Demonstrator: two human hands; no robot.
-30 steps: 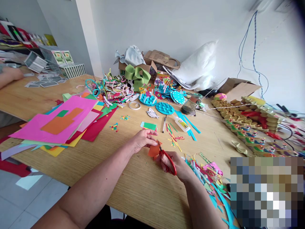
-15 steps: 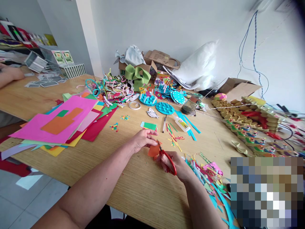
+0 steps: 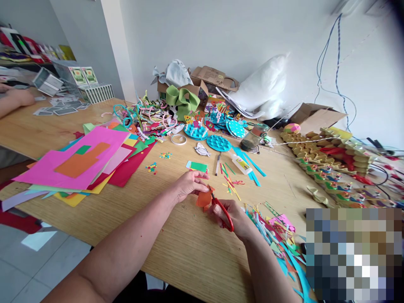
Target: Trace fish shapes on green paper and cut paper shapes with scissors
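My left hand pinches a small piece of orange paper by its upper edge, above the table's near part. My right hand grips red-handled scissors, whose dark blades meet the orange paper at its right side. A strip of the paper hangs lower, close to my right fingers. Just beyond my left fingertips lie small green, white and red paper rectangles. A pen, thin coloured paper strips and a white glue bottle lie farther off.
Coloured sheets are stacked at left; paper scraps lie beside my right forearm. Blue scalloped discs, a tape roll, a fish cutout and a jar stand or lie farther back. Another person's hand is at far left.
The orange paper and scissor blades have shifted very slightly between my hands. Both hands keep nearly the same place. The other person's hand at far left has moved a little right.
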